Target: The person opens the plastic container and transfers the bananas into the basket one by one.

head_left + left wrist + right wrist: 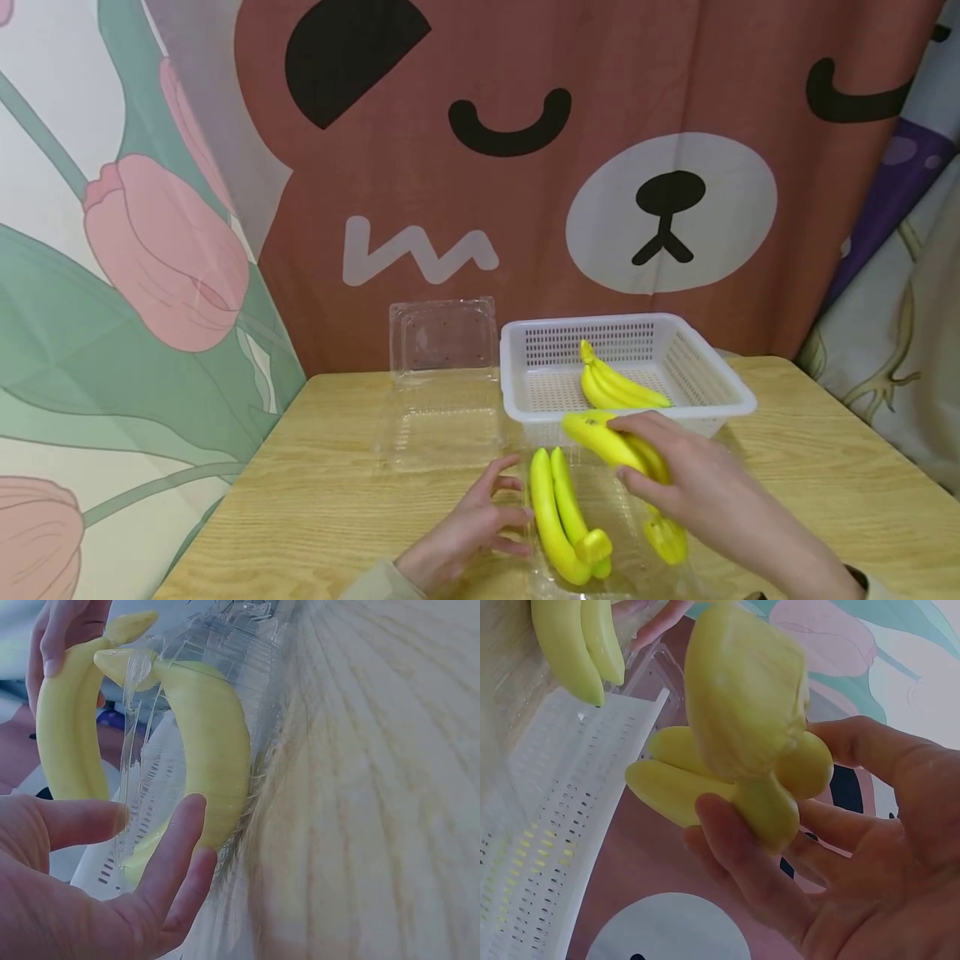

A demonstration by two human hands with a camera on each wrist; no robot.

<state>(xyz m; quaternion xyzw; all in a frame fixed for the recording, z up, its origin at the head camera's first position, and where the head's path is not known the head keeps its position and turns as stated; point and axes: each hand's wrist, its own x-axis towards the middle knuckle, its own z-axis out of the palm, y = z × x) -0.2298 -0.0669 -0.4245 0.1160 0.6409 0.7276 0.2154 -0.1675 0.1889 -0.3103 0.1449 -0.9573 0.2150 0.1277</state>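
The held banana bunch (pixel 626 454) hangs just in front of the white basket (pixel 731 385), the right hand (pixel 693 487) curled round it. Below lies a second bunch (pixel 558 512) in the clear tray (pixel 450 433); left hand (pixel 468 529) fingers (pixel 176 847), relaxed and spread, touch it. Risk: the flimsy tray may skid on the counter (pixel 825 467), or the held bunch may knock the seated one askew.
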